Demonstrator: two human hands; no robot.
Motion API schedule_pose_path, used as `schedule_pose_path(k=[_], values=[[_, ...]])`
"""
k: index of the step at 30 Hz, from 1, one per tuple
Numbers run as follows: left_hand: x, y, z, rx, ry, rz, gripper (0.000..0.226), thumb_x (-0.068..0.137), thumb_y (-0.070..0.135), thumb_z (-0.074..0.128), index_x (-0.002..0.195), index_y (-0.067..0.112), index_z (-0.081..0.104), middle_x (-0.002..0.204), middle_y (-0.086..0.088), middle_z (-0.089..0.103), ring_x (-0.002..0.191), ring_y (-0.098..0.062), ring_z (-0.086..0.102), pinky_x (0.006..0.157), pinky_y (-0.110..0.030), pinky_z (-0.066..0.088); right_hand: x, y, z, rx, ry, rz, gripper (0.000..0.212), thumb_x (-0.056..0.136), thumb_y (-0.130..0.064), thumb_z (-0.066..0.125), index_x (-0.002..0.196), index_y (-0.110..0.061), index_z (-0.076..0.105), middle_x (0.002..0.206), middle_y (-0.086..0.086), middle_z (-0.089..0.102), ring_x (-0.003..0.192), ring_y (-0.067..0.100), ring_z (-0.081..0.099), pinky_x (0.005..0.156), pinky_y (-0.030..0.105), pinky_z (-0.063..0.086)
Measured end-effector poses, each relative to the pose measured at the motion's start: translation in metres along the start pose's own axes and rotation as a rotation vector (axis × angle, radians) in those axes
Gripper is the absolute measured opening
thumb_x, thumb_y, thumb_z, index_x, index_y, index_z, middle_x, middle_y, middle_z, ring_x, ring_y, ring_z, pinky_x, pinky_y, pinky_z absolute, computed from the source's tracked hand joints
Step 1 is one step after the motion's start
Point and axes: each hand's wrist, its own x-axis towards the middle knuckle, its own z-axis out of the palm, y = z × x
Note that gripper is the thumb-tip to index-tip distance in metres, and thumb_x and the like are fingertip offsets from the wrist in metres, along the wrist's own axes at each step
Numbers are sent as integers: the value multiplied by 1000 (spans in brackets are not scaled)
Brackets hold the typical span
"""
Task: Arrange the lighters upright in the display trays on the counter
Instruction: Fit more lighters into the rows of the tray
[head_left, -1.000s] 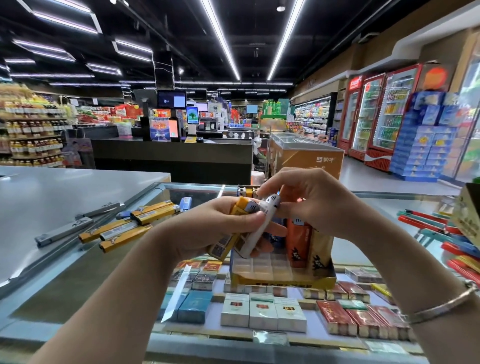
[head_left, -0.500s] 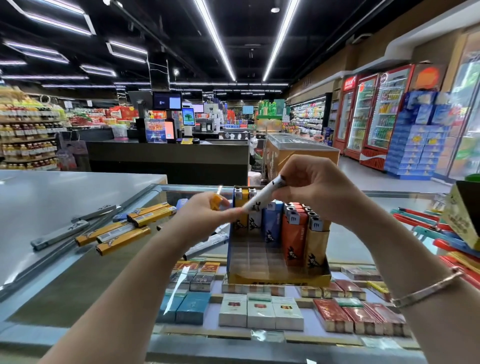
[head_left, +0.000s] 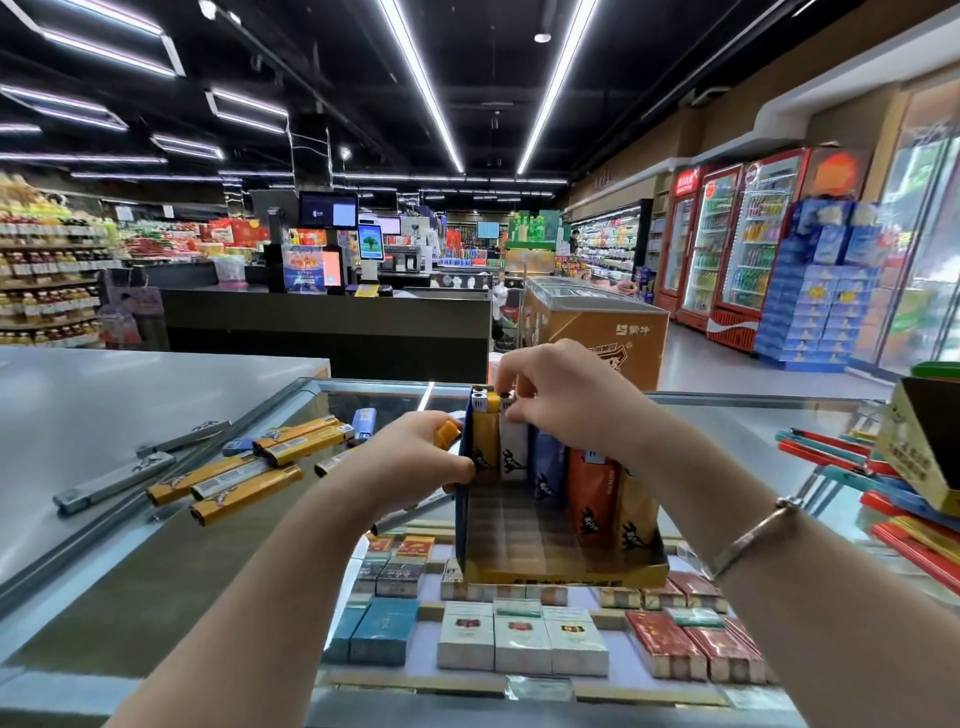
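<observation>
The right hand (head_left: 566, 395) pinches the top of a white lighter (head_left: 513, 441) standing in the display tray (head_left: 561, 574). The left hand (head_left: 415, 462) grips the tray's left wall, holding a yellow lighter (head_left: 447, 434). Loose lighters (head_left: 244, 467) lie left on the bench (head_left: 104, 597).

Glass counter (head_left: 727, 426) spans mid-frame; display tray (head_left: 561, 574) stands at centre; loose yellow lighters (head_left: 244, 483) lie flat at left; red and teal lighters (head_left: 831, 457) lie at right edge

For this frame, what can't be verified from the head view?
- Whether the white lighter is fully seated: the right hand covers its top.
- How many lighters the left hand holds: only an orange end shows.
- Print on the display tray: too blurred.
</observation>
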Motion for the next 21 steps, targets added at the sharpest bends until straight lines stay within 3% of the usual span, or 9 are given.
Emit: schedule_pose_path(k=[4,10,15,19,21], values=[[2,-3,1,-19,-1,12,30,82,11,65,105,23,50,83,-2,57,62,-7,51,38,-7,38,1,3,4,-37,-25,13,11,82,-13,68,90,-13,61,76,0,55,73,15,48,65,30,42],[2,-3,1,-6,-6,6,28,82,16,65,105,23,50,85,-1,57,64,-7,52,40,-8,38,5,3,5,-91,-91,-5,7,84,-9,65,91,-9,64,87,-3,52,83,16,48,73,28,41],[-2,0,0,-16,-10,2,29,83,24,66,107,22,50,87,-2,57,68,-8,52,44,-14,39,1,2,3,-96,-105,-8,20,91,-5,51,99,-6,69,102,2,58,96,20,52,87,35,45],[-3,4,-8,-320,78,-22,13,84,11,58,92,18,50,84,-9,52,70,-16,46,58,-23,39,-5,4,1,-24,-85,15,27,95,-12,48,114,-11,66,106,-2,57,101,15,50,84,24,39],[-3,5,-9,-388,74,22,20,83,1,54,96,16,54,93,-13,57,77,-20,49,67,-28,41,-10,4,-1,20,1,-9,28,95,-12,50,119,-13,63,106,-4,59,99,10,49,83,17,35]])
